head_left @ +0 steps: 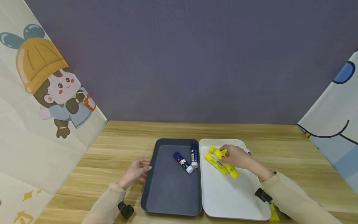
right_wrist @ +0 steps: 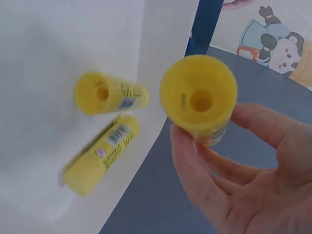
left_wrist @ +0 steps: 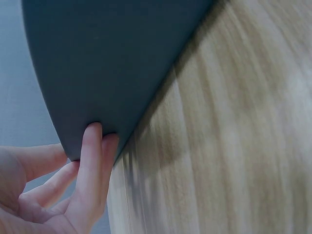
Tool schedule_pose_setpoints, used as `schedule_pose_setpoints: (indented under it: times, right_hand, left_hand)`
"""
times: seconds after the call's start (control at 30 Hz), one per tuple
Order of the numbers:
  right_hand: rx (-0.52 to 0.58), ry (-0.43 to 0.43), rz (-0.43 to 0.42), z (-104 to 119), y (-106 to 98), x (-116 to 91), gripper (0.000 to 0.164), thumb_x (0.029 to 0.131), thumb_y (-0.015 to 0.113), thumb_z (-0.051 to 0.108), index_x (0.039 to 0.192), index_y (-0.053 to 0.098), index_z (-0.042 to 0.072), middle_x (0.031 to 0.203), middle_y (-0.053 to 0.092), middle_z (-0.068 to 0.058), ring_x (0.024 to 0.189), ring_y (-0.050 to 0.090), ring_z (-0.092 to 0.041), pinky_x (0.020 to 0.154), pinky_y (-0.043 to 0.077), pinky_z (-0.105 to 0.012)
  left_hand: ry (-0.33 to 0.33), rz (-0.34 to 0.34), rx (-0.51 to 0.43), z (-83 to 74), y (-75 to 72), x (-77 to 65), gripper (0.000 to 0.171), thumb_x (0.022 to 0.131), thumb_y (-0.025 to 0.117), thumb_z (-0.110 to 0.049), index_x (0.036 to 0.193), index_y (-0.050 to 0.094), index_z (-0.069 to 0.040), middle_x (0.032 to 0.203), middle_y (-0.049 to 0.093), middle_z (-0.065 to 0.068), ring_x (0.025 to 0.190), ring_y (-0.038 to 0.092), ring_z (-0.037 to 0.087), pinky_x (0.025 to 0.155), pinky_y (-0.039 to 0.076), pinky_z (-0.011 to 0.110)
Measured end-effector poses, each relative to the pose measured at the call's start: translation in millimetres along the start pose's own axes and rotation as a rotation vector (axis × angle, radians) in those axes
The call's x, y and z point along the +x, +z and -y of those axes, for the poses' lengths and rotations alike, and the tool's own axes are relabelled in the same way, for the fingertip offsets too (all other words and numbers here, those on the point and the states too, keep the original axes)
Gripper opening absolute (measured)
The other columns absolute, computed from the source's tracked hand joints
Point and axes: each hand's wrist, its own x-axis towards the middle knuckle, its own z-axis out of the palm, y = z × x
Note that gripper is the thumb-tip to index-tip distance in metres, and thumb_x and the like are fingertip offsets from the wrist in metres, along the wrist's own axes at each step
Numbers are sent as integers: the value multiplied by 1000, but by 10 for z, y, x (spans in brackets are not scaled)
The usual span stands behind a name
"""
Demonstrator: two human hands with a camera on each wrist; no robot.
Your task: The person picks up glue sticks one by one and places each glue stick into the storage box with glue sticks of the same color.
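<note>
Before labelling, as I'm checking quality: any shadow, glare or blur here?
Left wrist: shadow beside the dark tray, pale sheen on the wooden table; right wrist: small print on the lowest glue stick too soft to read; head: no strong glare.

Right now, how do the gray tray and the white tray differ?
Color: the gray tray is dark; the white tray is pale.
Contents: the gray tray holds two blue tubes; the white tray holds yellow tubes.
Hands: the left hand grips the gray tray; the right hand, over the white tray, holds a yellow tube.
Shared: both shallow, rounded corners, side by side on the table.
</note>
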Motion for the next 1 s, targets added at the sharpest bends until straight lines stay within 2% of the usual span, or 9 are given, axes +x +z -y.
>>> schedule_pose_setpoints:
  times: [0.33,0.6,1.0]
  right_hand:
    - [43,43,31,105,142,103,43,75,65,9,114,52,-7,72,51,-7,50,45,-12,46,43,-23]
    - [53,63,49,153,246,178,44,76,66,10,114,52,-8,68,52,-6,45,44,-10,42,41,-20]
    - [50,125,89,137,399,284,44,77,66,11,115,52,-6,85,56,-10,46,48,-12,43,45,-23]
  left_hand:
    - [-8,-4,14,-8,1,-14,36,85,55,-4,120,49,4,84,60,15,55,56,18,48,50,34]
    - [-7,-1,8,-37,0,-39,37,85,54,-3,120,48,5,84,60,16,55,56,17,48,50,34]
    - [-6,-10,13,-25,9,-31,36,85,54,-2,120,49,5,84,60,16,55,57,18,48,51,34]
